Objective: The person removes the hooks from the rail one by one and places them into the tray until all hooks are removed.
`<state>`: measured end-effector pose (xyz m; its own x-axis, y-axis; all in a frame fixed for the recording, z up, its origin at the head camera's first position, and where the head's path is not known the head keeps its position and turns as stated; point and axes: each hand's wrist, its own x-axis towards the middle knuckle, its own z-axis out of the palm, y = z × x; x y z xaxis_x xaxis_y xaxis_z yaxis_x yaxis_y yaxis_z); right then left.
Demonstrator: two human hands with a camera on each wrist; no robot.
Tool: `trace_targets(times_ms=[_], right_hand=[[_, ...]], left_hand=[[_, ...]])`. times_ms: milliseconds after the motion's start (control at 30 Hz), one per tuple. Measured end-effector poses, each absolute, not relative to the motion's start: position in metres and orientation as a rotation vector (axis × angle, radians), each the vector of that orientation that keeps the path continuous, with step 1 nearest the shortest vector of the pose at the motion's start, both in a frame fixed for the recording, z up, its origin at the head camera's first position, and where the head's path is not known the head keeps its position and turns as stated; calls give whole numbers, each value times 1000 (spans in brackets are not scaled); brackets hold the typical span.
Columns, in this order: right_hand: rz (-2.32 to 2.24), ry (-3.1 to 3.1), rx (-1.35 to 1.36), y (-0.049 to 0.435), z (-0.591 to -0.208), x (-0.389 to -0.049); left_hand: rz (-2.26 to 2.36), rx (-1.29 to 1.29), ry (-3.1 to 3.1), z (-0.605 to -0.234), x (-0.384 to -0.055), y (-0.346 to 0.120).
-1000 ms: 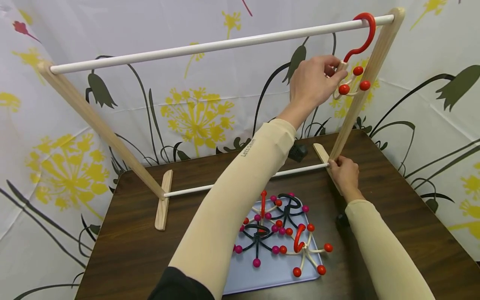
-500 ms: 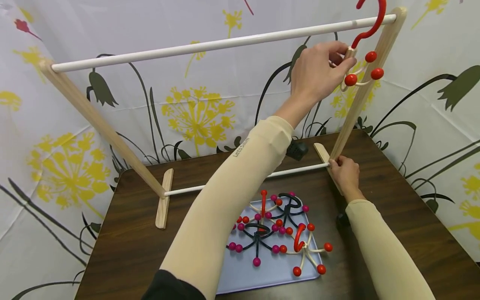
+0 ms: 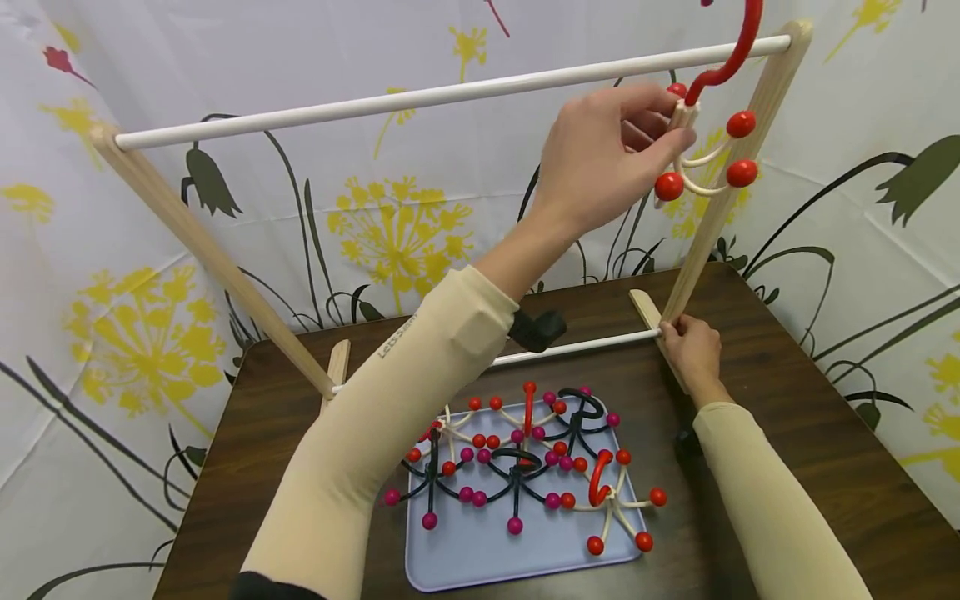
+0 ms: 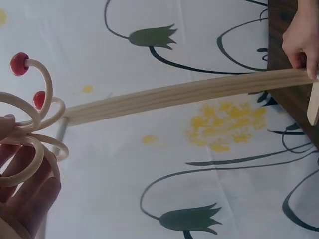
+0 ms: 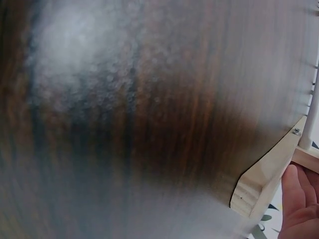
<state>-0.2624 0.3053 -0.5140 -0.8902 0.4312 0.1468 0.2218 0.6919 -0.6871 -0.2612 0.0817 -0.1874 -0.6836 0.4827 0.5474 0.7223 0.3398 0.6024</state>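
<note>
My left hand (image 3: 607, 154) pinches the pale stem of a hanger (image 3: 701, 179) with a red hook and curved cream arms tipped with red balls. The red hook stands in front of the white rail (image 3: 450, 96) near its right end; its top is cut off by the frame edge. In the left wrist view, the left hand's fingers (image 4: 30, 184) curl round the cream arms. Low on the rack's right wooden post (image 3: 701, 225), my right hand (image 3: 692, 354) grips where post and foot meet. The right wrist view catches only part of this hand (image 5: 301, 199), beside the wooden foot (image 5: 254, 191).
A pale blue tray (image 3: 480, 575) lies in front, holding several hangers, some black with magenta balls (image 3: 515, 475), some cream with red balls (image 3: 611, 496). A lower white bar (image 3: 577, 346) joins the rack's feet. Behind stands a flower-print curtain (image 3: 300, 50).
The hanger's hook hung over the rail a second ago. My left hand has lifted it up off the rail, then drawn it slightly left and nearer. My right hand stays on the post.
</note>
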Motion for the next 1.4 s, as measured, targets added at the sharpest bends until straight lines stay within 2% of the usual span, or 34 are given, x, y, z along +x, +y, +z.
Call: trace_targets(times_ms=[367,733,967,1133,1400], right_hand=[[997,-2599,-537,306,-516,-262],[994,-2597,-503,299,-513,-266],[990,-2589,-503,299,-512,-267],[1006,-2597,-512,298,-513,-263],[1008,-2584,-506,300,-512,-266]], left_hand=[[-1414,-1211,-2113,-245,-229,0],[-1527,-1082,-2165,-315,-171,-85],[-1475,-954,-2316,-351,-131,-114],[-1455,-959,-2341,-384,-101,-131],[-1543,-670,-2545,-419,-61,-142]])
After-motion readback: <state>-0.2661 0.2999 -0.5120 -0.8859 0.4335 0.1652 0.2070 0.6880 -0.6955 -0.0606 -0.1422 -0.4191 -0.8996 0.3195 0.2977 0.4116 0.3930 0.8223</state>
